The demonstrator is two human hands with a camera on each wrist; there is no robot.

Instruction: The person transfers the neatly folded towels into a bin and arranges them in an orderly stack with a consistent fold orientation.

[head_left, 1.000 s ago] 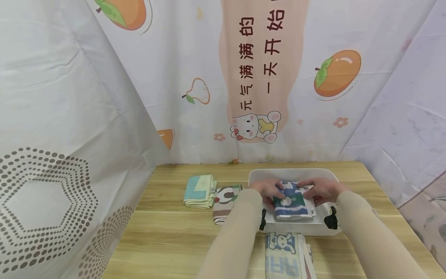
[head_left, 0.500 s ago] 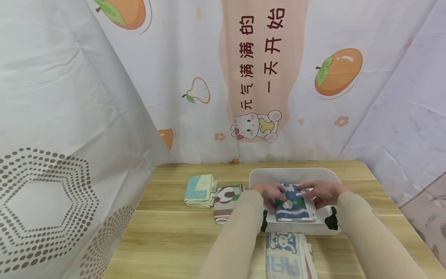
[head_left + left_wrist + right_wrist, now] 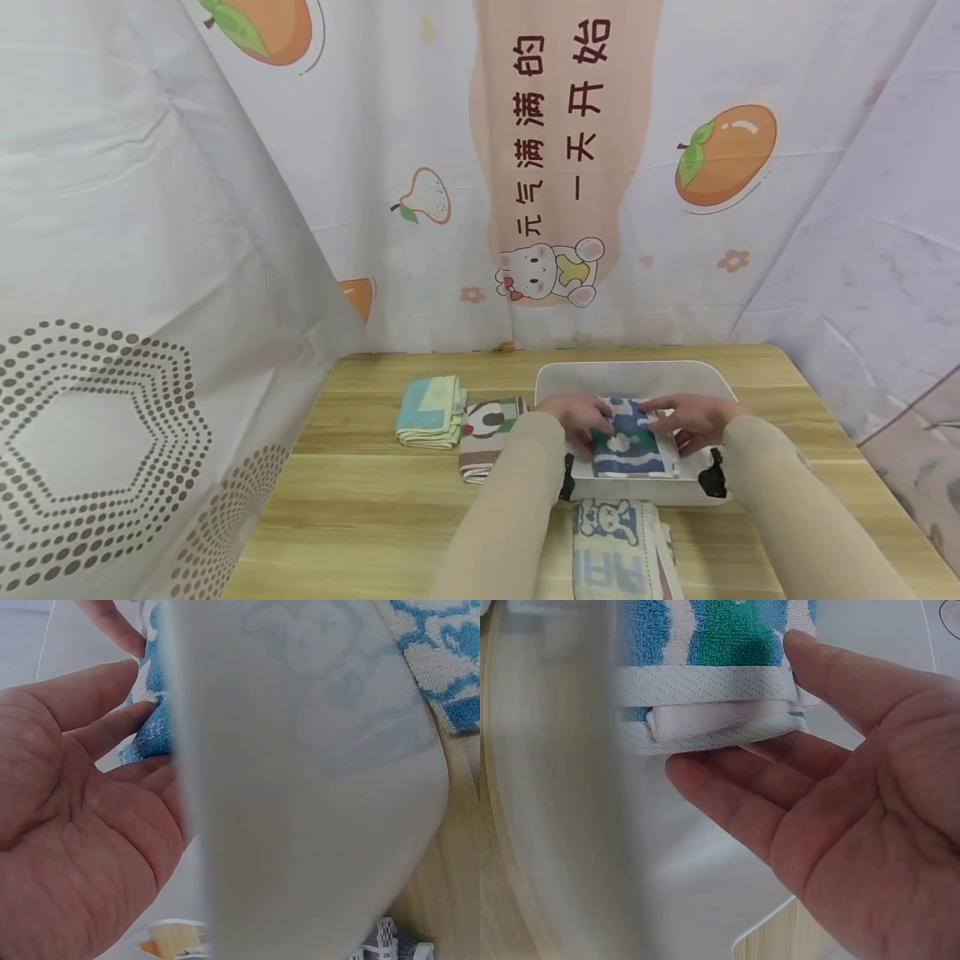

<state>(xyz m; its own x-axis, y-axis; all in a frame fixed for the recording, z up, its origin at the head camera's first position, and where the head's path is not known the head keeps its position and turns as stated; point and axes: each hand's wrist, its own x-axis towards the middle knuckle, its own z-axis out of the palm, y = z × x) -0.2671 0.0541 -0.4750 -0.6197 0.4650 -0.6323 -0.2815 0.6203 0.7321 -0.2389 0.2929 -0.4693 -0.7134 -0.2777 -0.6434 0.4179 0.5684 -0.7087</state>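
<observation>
A folded blue, green and white towel (image 3: 628,454) lies inside the white plastic box (image 3: 637,493), low between both hands. My left hand (image 3: 577,415) holds its left side, the thumb above and fingers lower down; in the left wrist view the box wall hides part of that towel (image 3: 154,731). Opposite, my right hand (image 3: 693,417) pinches the right edge. The right wrist view has the right thumb (image 3: 832,671) against the top of the towel (image 3: 735,637) and the fingers under its white-bordered folds.
Black clips (image 3: 712,473) sit on the box's near side. In front of the box lies a blue-and-cream bear towel (image 3: 611,550). To its left are a brown-striped folded towel (image 3: 483,437) and a blue-and-yellow folded towel (image 3: 429,412) on the wooden table (image 3: 352,517).
The blue and green towel has shifted slightly toward the box's near wall since a second ago, with both hands still on it. Over the last half second little has moved.
</observation>
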